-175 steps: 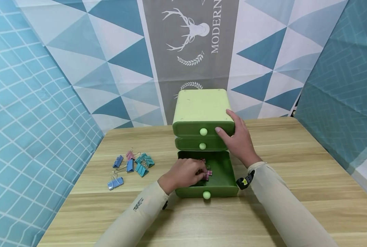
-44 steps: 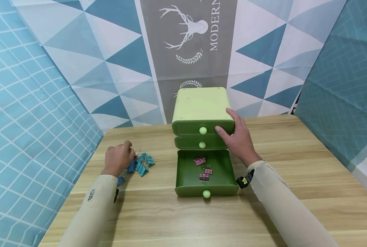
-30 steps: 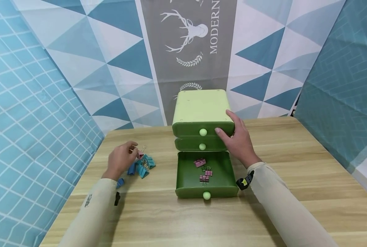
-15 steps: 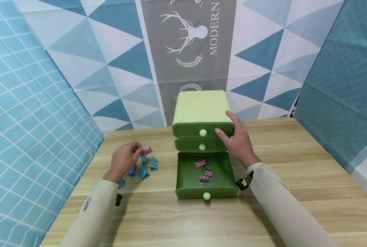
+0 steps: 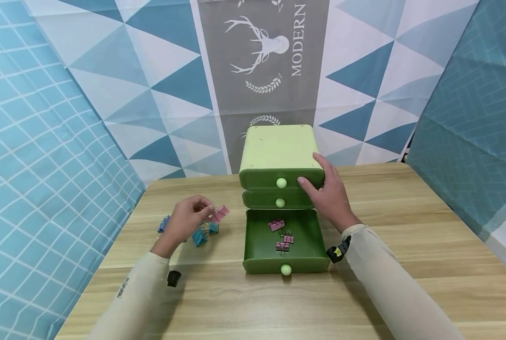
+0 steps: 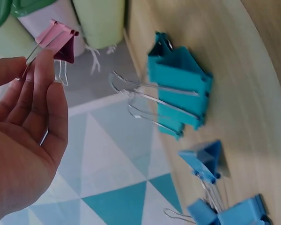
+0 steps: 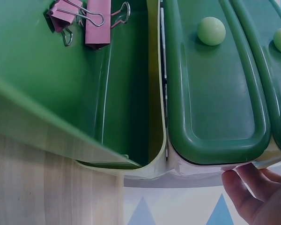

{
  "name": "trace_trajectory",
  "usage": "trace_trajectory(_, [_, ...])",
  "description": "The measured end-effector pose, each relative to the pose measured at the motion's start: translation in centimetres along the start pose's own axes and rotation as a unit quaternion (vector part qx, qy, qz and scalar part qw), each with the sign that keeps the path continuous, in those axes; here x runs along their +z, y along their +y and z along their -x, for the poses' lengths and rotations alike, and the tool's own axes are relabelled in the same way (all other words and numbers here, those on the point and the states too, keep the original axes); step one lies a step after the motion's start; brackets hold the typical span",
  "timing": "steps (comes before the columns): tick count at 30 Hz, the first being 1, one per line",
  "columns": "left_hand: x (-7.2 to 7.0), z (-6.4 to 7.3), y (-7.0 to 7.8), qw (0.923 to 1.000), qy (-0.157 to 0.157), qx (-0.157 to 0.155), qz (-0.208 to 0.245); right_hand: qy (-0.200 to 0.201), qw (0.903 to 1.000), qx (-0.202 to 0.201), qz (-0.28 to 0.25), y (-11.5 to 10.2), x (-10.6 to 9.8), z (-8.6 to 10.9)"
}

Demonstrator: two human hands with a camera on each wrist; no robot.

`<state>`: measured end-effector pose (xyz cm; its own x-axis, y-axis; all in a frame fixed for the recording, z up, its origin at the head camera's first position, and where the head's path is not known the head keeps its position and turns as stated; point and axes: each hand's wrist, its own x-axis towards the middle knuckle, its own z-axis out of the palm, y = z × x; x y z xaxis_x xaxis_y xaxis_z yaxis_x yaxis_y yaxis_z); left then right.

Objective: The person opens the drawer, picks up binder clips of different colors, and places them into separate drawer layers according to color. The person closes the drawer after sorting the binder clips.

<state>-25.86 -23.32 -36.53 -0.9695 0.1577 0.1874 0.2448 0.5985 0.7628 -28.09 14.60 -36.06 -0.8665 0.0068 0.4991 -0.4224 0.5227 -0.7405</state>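
Since half a second ago, your left hand (image 5: 188,219) has swung rightward with the pink clip (image 5: 220,214), away from the teal clips (image 5: 199,237) and toward the drawer (image 5: 261,266), uncovering a blue clip (image 5: 164,224) behind your wrist. Your thumb and fingertips pinch the clip by a wire handle, its pink body jutting out beyond them; the left wrist view shows it aloft, apart from the teal and blue pieces on the table (image 5: 389,302). That appears to put one more pink piece on its way, carried but not yet inside; three pink clips (image 5: 277,225) lie on the drawer floor, as they did a moment earlier.

Between your clip and the drawer's left wall runs a short stretch of wood grain, open room for a sideways pass. That wall looks like the first edge to clear, with the two closed drawers (image 5: 301,180) rising over the back. Green floor shows left, right and in front of the three clips; whether their wire handles touch is hard to tell.

Your right hand (image 5: 333,200) has stayed at the corner of the cabinet (image 5: 278,146), thumb on the top drawer's front, index finger spread toward the upper edge, well apart from your left.
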Motion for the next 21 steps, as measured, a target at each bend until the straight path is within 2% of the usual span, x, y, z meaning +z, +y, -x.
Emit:
trace_trajectory(6, [0.4, 0.4, 1.5, 0.9989, -0.034, 0.027, 0.018, 0.000, 1.0000, 0.000, -0.001, 0.1, 0.0, 0.0])
trace_trajectory(11, [1.0, 0.7, 2.8, 0.9948, -0.076, 0.035, 0.059, 0.000, 1.0000, 0.000, 0.001, 0.1, 0.0, 0.0])
trace_trajectory(18, [2.7, 0.8, 3.8, 0.9877, -0.110, 0.057, 0.095, -0.001, 1.0000, 0.002, 0.000, 0.3, 0.0, -0.1])
trace_trajectory(21, [3.5, 0.8, 4.1, 0.9866, -0.119, 0.065, 0.091, -0.002, 1.0000, 0.002, 0.001, 0.3, 0.0, 0.0])
